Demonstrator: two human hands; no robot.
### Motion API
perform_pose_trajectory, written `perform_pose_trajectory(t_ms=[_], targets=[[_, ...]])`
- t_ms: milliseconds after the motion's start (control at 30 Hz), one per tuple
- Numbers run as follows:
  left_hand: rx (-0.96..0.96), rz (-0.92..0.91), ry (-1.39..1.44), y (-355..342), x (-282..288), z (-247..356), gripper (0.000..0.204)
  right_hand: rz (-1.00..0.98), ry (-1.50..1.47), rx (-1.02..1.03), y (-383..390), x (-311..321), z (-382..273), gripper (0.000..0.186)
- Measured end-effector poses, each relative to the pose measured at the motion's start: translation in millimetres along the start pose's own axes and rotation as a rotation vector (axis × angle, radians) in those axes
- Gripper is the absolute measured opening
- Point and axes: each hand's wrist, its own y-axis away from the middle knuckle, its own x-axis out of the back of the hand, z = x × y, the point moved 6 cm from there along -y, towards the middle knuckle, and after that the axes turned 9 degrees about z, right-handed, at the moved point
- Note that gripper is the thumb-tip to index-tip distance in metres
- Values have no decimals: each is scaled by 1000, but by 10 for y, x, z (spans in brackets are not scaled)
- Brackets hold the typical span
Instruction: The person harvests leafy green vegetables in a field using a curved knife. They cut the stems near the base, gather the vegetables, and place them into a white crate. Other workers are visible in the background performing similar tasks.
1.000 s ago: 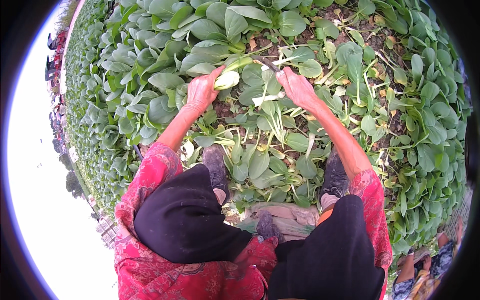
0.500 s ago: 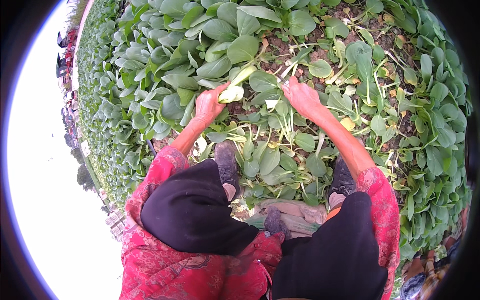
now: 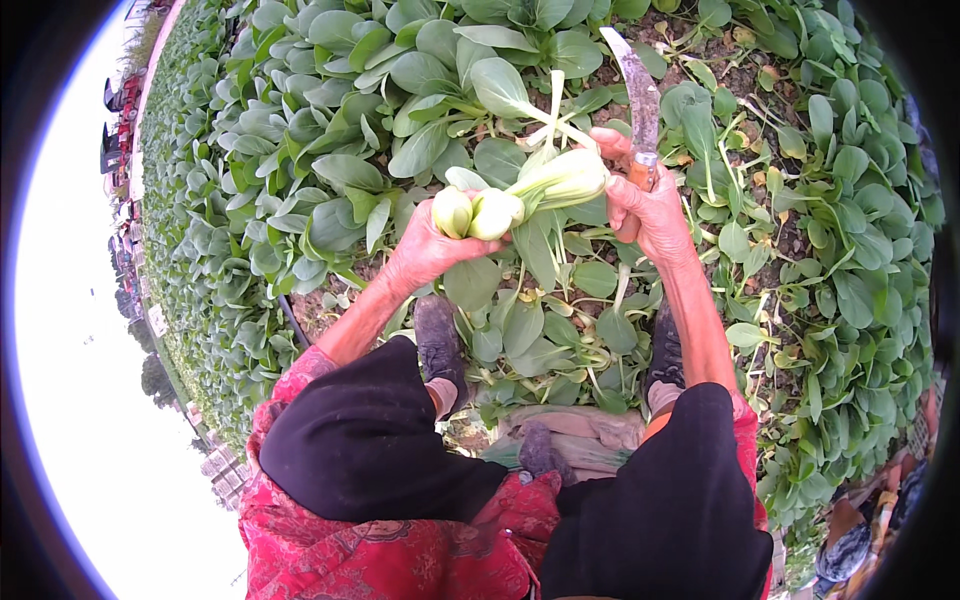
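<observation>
My left hand grips the pale bases of two cut bok choy plants, their leaves pointing away from me. My right hand holds a knife by its handle, the worn blade pointing up and away. The same hand also touches a third bok choy stalk lying against its fingers. Both hands are raised above the bed of leafy plants, close together.
Rows of green bok choy fill the field ahead and on both sides. Cut leaves lie on bare soil near my dark shoes. My black-clad knees are bent below.
Both hands have lifted from the ground toward the camera. The left now holds cut bok choy heads, and the knife in the right has swung upright.
</observation>
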Motion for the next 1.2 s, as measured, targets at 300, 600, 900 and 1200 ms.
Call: perform_pose_trajectory(t_ms=[300, 600, 900, 1200], targets=[[64, -119, 216, -31, -515, 137, 49, 39, 217, 99, 190, 7, -451, 58], [-342, 57, -308, -236, -503, 723, 52, 76, 491, 252, 100, -248, -652, 48], [-355, 201, -209, -94, -389, 539, 57, 74, 335, 70, 1, -400, -251, 55], [-271, 239, -323, -185, -371, 503, 47, 115, 831, 306, -73, -137, -317, 48]])
